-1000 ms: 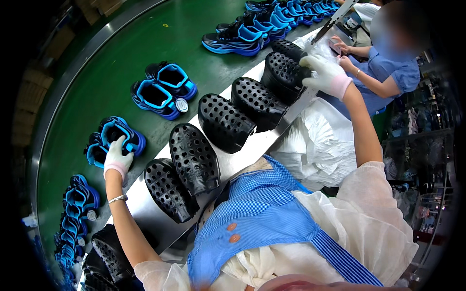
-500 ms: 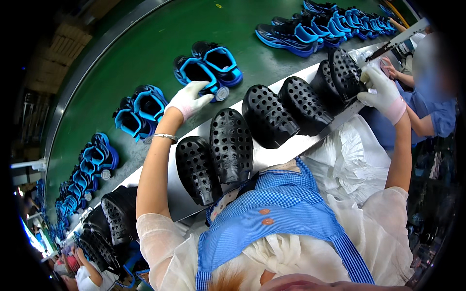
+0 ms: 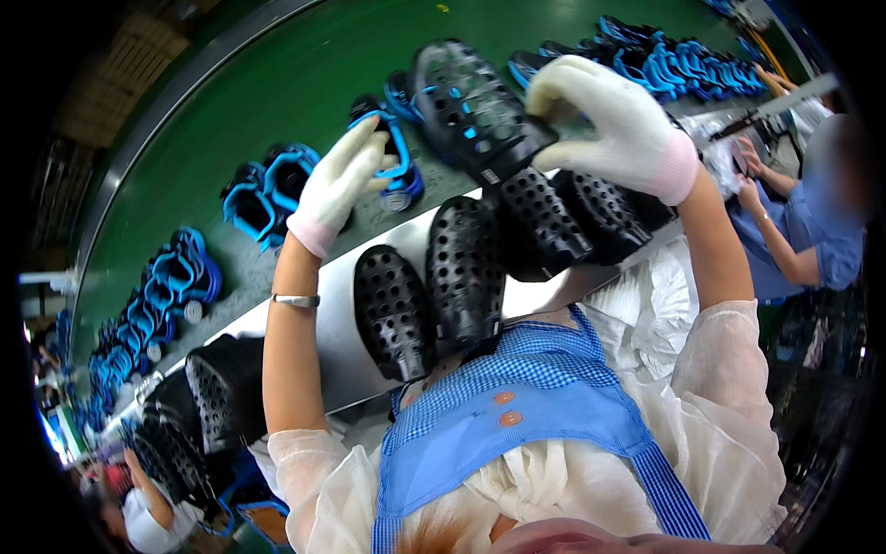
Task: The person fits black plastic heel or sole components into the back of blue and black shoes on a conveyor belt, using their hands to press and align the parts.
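My right hand (image 3: 616, 125), in a white glove, grips a black perforated shoe last (image 3: 466, 97) by its narrow end. The last is lifted and tilted above the green belt, covering part of a black-and-blue sneaker (image 3: 395, 90) behind it. My left hand (image 3: 343, 189), also gloved, is at the near side of another sneaker (image 3: 399, 152), fingers stretched and apart, with nothing seen in them; whether they touch it I cannot tell. On the white ledge before me lie more perforated lasts: two (image 3: 466, 268) in front of my apron and others (image 3: 544, 217) to their right, partly behind one another.
Sneaker pairs (image 3: 268, 189) stand on the green belt (image 3: 249, 120), with a long row (image 3: 152, 305) at left and another (image 3: 664, 69) at far right. More black lasts (image 3: 217, 397) lie left of my arm. Co-workers are at right (image 3: 784, 222) and lower left (image 3: 152, 512).
My right hand has come leftward from the right end of the ledge, bringing a last up over the belt. My left hand has shifted slightly left, fingers now pointing up.
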The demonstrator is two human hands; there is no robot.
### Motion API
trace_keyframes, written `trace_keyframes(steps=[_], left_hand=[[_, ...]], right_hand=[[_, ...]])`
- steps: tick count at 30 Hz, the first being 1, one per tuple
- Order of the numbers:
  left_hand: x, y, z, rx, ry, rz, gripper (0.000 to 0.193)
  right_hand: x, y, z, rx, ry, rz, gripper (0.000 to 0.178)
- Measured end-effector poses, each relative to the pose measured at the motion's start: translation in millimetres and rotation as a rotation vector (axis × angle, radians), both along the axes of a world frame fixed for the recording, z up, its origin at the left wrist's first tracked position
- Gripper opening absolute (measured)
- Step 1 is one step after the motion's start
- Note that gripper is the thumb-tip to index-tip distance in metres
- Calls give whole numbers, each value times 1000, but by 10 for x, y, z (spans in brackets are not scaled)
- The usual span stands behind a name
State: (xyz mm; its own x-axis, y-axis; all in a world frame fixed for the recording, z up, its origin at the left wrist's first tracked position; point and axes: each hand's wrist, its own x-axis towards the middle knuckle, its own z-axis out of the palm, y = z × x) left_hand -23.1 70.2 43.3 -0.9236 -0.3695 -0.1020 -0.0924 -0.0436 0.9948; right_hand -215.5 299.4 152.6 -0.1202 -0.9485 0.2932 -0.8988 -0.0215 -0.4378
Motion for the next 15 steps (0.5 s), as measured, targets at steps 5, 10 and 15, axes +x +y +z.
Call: trace_keyframes(steps=[5, 10, 15], left_hand=[[242, 132, 207, 747, 380, 68, 60], [315, -10, 125, 726, 457, 308, 46], [287, -46, -8, 527, 489, 493, 30]], right_hand=[[488, -757, -121, -14, -119, 248, 37], [728, -1096, -399, 20, -214, 187, 50], [896, -1235, -526, 239, -210, 87, 48]])
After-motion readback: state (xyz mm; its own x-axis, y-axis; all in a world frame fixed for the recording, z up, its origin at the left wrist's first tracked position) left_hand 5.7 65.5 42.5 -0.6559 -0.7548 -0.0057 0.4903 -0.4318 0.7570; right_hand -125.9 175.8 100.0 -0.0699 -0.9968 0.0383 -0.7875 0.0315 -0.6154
